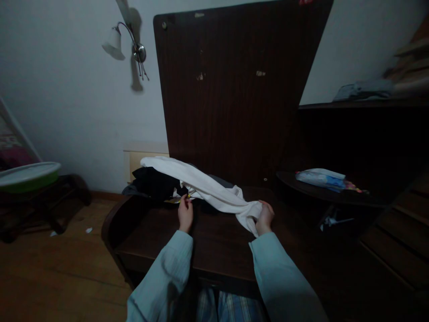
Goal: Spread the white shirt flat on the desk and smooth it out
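One end of a long white cloth [208, 185] is bunched up in my right hand [265, 217]. The rest goes left, up over some black clothes [154, 184] on the brown desk [217, 246]. My left hand [186, 212] is just beside the clothes, fingers bent by a little yellow bit [189, 195]; I can't tell if it holds anything. Behind stands a big brown board [228, 98].
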{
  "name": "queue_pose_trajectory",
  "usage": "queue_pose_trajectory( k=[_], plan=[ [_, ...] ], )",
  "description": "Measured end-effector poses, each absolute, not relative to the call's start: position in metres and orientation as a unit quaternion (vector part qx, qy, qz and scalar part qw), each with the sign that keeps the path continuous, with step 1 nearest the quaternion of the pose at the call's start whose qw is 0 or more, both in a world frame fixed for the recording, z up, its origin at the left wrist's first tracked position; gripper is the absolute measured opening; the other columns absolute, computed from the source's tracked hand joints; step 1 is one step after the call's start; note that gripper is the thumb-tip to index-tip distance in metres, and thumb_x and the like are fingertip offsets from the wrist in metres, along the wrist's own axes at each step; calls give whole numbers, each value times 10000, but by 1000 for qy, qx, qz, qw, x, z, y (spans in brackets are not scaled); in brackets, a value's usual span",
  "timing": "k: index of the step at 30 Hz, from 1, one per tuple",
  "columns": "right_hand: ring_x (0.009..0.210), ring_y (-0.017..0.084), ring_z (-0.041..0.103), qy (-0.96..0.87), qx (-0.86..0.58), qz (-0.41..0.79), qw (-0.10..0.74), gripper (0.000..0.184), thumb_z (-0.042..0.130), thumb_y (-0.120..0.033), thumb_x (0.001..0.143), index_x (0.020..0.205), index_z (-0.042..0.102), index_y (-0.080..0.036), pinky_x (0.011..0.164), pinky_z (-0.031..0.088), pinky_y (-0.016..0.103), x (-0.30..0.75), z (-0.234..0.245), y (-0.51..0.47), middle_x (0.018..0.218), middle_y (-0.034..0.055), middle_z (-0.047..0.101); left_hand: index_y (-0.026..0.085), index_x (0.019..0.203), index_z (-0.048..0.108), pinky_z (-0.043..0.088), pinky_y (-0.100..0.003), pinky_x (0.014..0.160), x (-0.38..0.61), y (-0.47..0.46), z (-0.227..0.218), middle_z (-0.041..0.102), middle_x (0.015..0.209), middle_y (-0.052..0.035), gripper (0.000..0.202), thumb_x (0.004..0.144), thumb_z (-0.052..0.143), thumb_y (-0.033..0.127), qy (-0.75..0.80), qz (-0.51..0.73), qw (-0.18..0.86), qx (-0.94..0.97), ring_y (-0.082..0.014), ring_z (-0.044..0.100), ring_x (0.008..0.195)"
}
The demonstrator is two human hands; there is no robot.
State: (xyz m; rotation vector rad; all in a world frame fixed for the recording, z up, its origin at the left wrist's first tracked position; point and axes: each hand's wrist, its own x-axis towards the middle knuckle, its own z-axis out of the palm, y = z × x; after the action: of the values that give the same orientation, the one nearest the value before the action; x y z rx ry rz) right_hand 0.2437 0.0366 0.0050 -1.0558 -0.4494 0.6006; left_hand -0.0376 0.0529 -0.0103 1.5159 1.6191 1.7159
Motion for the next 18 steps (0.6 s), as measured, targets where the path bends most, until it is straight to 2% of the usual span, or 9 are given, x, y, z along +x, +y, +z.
queue_pose_trajectory(
  k=[3,5,7,10,13,15,18],
  plan=[
    [1070,236,427,-318,-568,94,753,206,509,-191,618,820,554,-185,892,359,383,225,17,26,1057,81,525,139,1043,539,420,-383,894,-44,49,-2,583,976,-122,312,761,407,120,599,592,13,538,-231,543,989],
    [1137,247,384,-468,-572,-48,671,199,484,-207,687,872,553,-186,953,299,434,204,23,22,1165,105,490,146,1019,556,403,-385,914,-47,47,3,567,1028,-130,315,742,413,100,595,561,-50,574,-241,520,1030],
    [1155,238,383,-599,-528,-105,593,169,471,-223,739,882,553,-187,981,273,447,179,24,22,1186,108,495,153,1019,568,381,-382,942,-49,48,6,552,1106,-128,334,722,430,86,582,512,-85,626,-245,492,1078],
    [1192,253,359,-685,-512,-106,507,289,531,-263,739,1011,535,-164,1000,244,470,150,17,34,1235,129,484,146,1077,561,330,-402,991,-48,50,8,521,1211,-135,378,719,452,94,580,421,-101,690,-259,429,1170],
    [1152,254,402,-691,-542,-63,474,171,495,-244,765,902,575,-180,981,254,479,139,8,48,1147,112,556,131,1163,516,290,-473,1003,-45,54,7,457,1294,-169,426,740,467,147,626,345,-90,694,-292,359,1240],
    [1094,234,452,-682,-541,-22,492,162,429,-239,793,831,577,-188,965,278,454,140,5,52,1069,100,594,134,1211,475,287,-504,991,-44,56,5,422,1327,-179,466,747,470,169,654,314,-76,684,-301,332,1261],
    [976,209,520,-629,-536,63,560,248,356,-315,817,887,554,-183,870,369,380,149,6,47,987,95,608,134,1240,436,307,-478,983,-44,58,4,417,1334,-174,486,756,457,169,665,302,-69,679,-280,329,1270]
  ],
)
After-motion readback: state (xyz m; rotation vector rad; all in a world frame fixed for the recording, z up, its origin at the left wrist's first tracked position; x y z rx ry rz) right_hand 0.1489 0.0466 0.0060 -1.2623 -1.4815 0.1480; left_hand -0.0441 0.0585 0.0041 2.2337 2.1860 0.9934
